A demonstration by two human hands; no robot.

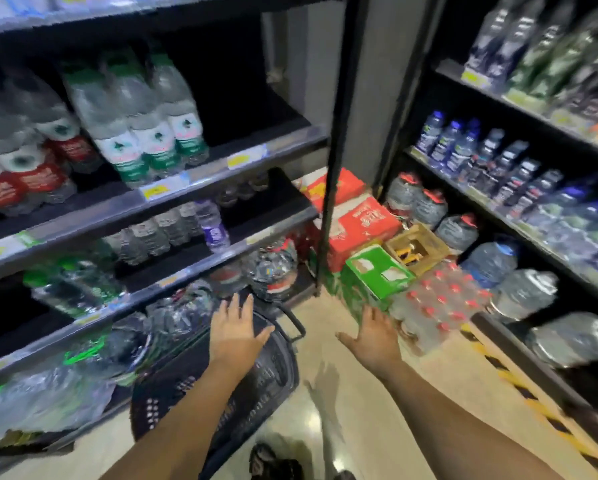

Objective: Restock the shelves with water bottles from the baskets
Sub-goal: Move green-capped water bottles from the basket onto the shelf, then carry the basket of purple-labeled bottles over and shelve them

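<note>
A dark plastic shopping basket [263, 382] stands on the floor below the left shelving, its handle [292, 322] at the far end. My left hand [237, 332] hovers over the basket with fingers spread and holds nothing. My right hand [375, 337] is stretched out flat over the floor to the right of the basket, also empty. On the left shelves [200, 171] stand green-labelled water bottles [145, 126], red-labelled ones [31, 168] and a purple-labelled bottle [214, 226]. The frame is blurred, so the basket's contents cannot be made out.
Red cartons [360, 220], a green carton [377, 271] and a shrink-wrapped pack of red-capped bottles [443, 303] sit on the floor ahead. The right shelving [498, 209] holds blue-capped bottles and large jugs [522, 292]. A black upright post [328, 168] divides the units. My foot [273, 462] shows below.
</note>
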